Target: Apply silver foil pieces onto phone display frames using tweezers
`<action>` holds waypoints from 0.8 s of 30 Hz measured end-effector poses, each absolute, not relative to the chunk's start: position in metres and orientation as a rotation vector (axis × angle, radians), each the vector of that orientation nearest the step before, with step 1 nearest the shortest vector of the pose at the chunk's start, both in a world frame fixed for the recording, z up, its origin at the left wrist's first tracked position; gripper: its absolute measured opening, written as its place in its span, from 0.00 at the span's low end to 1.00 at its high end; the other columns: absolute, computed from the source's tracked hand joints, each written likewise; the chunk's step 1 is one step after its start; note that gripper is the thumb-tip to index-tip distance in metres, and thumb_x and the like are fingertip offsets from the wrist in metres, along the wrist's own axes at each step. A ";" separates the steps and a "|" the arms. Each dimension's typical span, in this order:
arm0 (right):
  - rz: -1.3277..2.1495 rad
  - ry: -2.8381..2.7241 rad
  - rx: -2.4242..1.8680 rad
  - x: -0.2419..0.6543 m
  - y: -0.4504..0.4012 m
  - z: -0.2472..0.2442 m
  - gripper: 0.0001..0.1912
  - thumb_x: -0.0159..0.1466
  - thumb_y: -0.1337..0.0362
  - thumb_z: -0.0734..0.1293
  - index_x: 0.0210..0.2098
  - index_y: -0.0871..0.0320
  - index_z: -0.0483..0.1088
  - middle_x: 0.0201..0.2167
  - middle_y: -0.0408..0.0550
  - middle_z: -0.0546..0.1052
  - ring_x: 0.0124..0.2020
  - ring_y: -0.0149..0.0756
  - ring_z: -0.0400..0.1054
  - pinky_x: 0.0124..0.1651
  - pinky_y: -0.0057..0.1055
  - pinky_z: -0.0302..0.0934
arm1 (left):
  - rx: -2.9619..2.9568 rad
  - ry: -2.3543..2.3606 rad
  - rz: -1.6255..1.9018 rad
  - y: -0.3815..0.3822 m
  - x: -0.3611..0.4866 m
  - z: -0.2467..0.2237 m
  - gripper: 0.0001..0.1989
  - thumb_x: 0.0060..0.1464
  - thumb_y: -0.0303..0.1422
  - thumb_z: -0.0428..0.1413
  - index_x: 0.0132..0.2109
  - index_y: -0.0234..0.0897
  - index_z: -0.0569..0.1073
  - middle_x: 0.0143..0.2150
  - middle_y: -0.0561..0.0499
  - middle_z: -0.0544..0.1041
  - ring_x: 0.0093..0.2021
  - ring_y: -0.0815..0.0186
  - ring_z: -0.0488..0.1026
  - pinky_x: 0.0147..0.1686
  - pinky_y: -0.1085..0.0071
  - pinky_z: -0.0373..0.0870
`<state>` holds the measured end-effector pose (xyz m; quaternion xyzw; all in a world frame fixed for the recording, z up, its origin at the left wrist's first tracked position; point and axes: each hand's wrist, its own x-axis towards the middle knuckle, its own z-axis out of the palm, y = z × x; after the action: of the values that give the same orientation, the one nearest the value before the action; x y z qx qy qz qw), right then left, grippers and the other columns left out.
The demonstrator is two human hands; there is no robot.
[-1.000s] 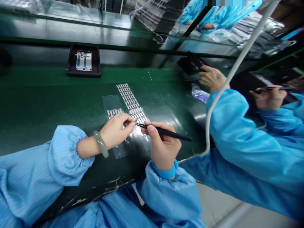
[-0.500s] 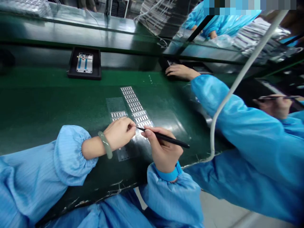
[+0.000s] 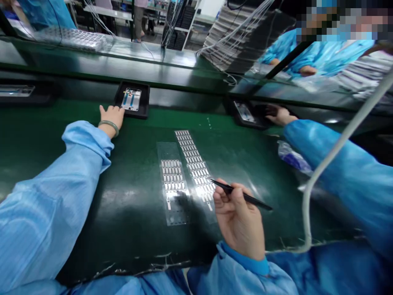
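- Spread fingers, palm down: the left hand (image 3: 111, 118) reaches toward the tabletop's (image 3: 129, 184) far edge, its thumb at the tray's (image 3: 145, 98) near left corner. Whether it presses the rim cannot be told.
- Inside that black tray, just right of the left hand, lies a frame (image 3: 132, 99) with blue strips, its long axis running roughly from near to far. The left hand is much the nearer one.
- Mid-tabletop, the left sheet (image 3: 167, 150) of small pale pieces lies flat, running near to far.
- Beside it, the right sheet (image 3: 189, 153) slants, its far end leftward.
- Rightmost, the right hand (image 3: 241, 219) is closed around black tweezers (image 3: 256, 201), tips pointing left toward the right sheet. Whether the tips are parted or touch the sheet cannot be told.
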<state>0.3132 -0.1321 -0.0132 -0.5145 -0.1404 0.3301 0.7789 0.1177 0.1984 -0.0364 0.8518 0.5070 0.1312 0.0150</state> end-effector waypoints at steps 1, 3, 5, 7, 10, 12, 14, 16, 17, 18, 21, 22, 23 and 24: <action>0.733 -0.315 -1.114 0.311 -0.132 -0.013 0.15 0.46 0.59 0.77 0.30 0.55 0.72 0.30 0.44 0.81 0.26 0.26 0.75 0.30 0.19 0.71 | 2.689 1.576 0.392 0.207 0.110 -0.040 0.15 0.58 0.24 0.45 0.51 0.34 0.69 0.53 0.38 0.70 0.58 0.46 0.60 0.57 0.37 0.41; 0.752 -0.348 -1.128 0.307 -0.130 -0.014 0.14 0.48 0.60 0.77 0.31 0.55 0.72 0.30 0.43 0.81 0.27 0.27 0.76 0.31 0.20 0.71 | 2.777 1.546 0.378 0.216 0.099 -0.043 0.14 0.58 0.24 0.45 0.48 0.33 0.71 0.50 0.39 0.71 0.56 0.47 0.61 0.57 0.39 0.42; 0.751 -0.381 -1.148 0.303 -0.129 -0.015 0.13 0.49 0.60 0.76 0.32 0.55 0.72 0.30 0.43 0.81 0.28 0.28 0.76 0.31 0.20 0.71 | 2.876 1.487 0.376 0.214 0.089 -0.042 0.14 0.58 0.25 0.45 0.47 0.33 0.72 0.47 0.40 0.72 0.55 0.49 0.62 0.59 0.41 0.40; 0.743 -0.410 -1.175 0.299 -0.127 -0.016 0.13 0.50 0.61 0.76 0.33 0.55 0.72 0.30 0.43 0.81 0.28 0.29 0.76 0.30 0.21 0.71 | 2.973 1.411 0.377 0.201 0.078 -0.038 0.13 0.59 0.27 0.46 0.47 0.34 0.72 0.45 0.41 0.73 0.53 0.51 0.64 0.60 0.42 0.39; 0.726 -0.453 -1.239 0.290 -0.126 -0.016 0.13 0.51 0.61 0.75 0.33 0.56 0.71 0.29 0.44 0.81 0.26 0.30 0.76 0.30 0.21 0.71 | 3.093 1.274 0.365 0.163 0.055 -0.030 0.13 0.61 0.30 0.45 0.45 0.34 0.73 0.42 0.43 0.74 0.48 0.53 0.67 0.59 0.47 0.47; 0.716 -0.483 -1.275 0.284 -0.125 -0.016 0.13 0.50 0.62 0.75 0.33 0.57 0.71 0.28 0.44 0.81 0.25 0.31 0.76 0.30 0.23 0.72 | 3.170 1.145 0.339 0.128 0.035 -0.026 0.12 0.62 0.32 0.46 0.42 0.35 0.74 0.39 0.46 0.74 0.44 0.56 0.69 0.57 0.53 0.55; 0.716 -0.526 -1.286 0.278 -0.125 -0.016 0.13 0.51 0.62 0.75 0.33 0.57 0.71 0.27 0.44 0.81 0.24 0.32 0.76 0.29 0.25 0.72 | 3.332 0.899 0.382 0.088 0.014 -0.024 0.11 0.62 0.32 0.47 0.40 0.35 0.73 0.35 0.48 0.75 0.39 0.58 0.70 0.52 0.54 0.60; 0.742 -0.586 -1.277 0.272 -0.125 -0.018 0.12 0.52 0.62 0.74 0.34 0.57 0.71 0.27 0.44 0.81 0.24 0.33 0.76 0.30 0.27 0.73 | 3.365 0.705 0.439 0.047 -0.005 -0.024 0.08 0.62 0.30 0.49 0.41 0.35 0.73 0.35 0.49 0.75 0.36 0.60 0.70 0.49 0.55 0.63; 0.764 -0.623 -1.269 0.269 -0.125 -0.019 0.12 0.53 0.62 0.74 0.35 0.56 0.71 0.28 0.44 0.81 0.25 0.33 0.76 0.31 0.28 0.74 | 3.349 0.632 0.458 0.028 -0.012 -0.025 0.08 0.62 0.29 0.49 0.42 0.34 0.72 0.35 0.49 0.75 0.36 0.61 0.71 0.48 0.55 0.63; 0.785 -0.662 -1.259 0.267 -0.124 -0.020 0.11 0.54 0.62 0.73 0.36 0.55 0.71 0.30 0.44 0.81 0.26 0.33 0.77 0.31 0.29 0.74 | 3.320 0.579 0.456 0.009 -0.017 -0.025 0.08 0.62 0.28 0.49 0.43 0.34 0.72 0.35 0.49 0.75 0.36 0.62 0.71 0.47 0.55 0.64; 0.829 -0.783 -1.258 0.260 -0.122 -0.021 0.10 0.56 0.63 0.72 0.38 0.54 0.71 0.34 0.43 0.81 0.29 0.32 0.77 0.31 0.27 0.74 | 3.170 0.441 0.467 -0.038 -0.026 -0.027 0.10 0.63 0.25 0.46 0.43 0.33 0.72 0.31 0.52 0.74 0.31 0.65 0.69 0.44 0.57 0.65; 0.829 -0.819 -1.277 0.257 -0.121 -0.021 0.09 0.57 0.64 0.72 0.37 0.54 0.71 0.35 0.43 0.81 0.28 0.32 0.77 0.31 0.26 0.74 | 3.122 0.401 0.490 -0.051 -0.027 -0.028 0.11 0.63 0.24 0.45 0.43 0.33 0.72 0.30 0.52 0.74 0.30 0.66 0.69 0.43 0.58 0.65; 0.821 -0.850 -1.304 0.254 -0.120 -0.020 0.09 0.57 0.64 0.72 0.37 0.54 0.72 0.35 0.43 0.81 0.28 0.32 0.77 0.31 0.26 0.74 | 3.081 0.369 0.511 -0.062 -0.027 -0.029 0.11 0.62 0.22 0.45 0.43 0.33 0.72 0.30 0.53 0.74 0.30 0.66 0.69 0.42 0.59 0.66; 0.808 -0.876 -1.331 0.252 -0.119 -0.019 0.09 0.57 0.65 0.72 0.37 0.54 0.72 0.34 0.43 0.81 0.28 0.31 0.77 0.32 0.26 0.74 | 3.042 0.345 0.527 -0.072 -0.027 -0.031 0.12 0.61 0.21 0.46 0.43 0.33 0.73 0.30 0.52 0.74 0.30 0.66 0.69 0.41 0.60 0.66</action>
<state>0.2515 -0.1193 -0.0192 -0.5805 -0.3820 0.3523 0.6269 -0.0273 -0.0718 -0.0313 0.9791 0.1109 0.1696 0.0173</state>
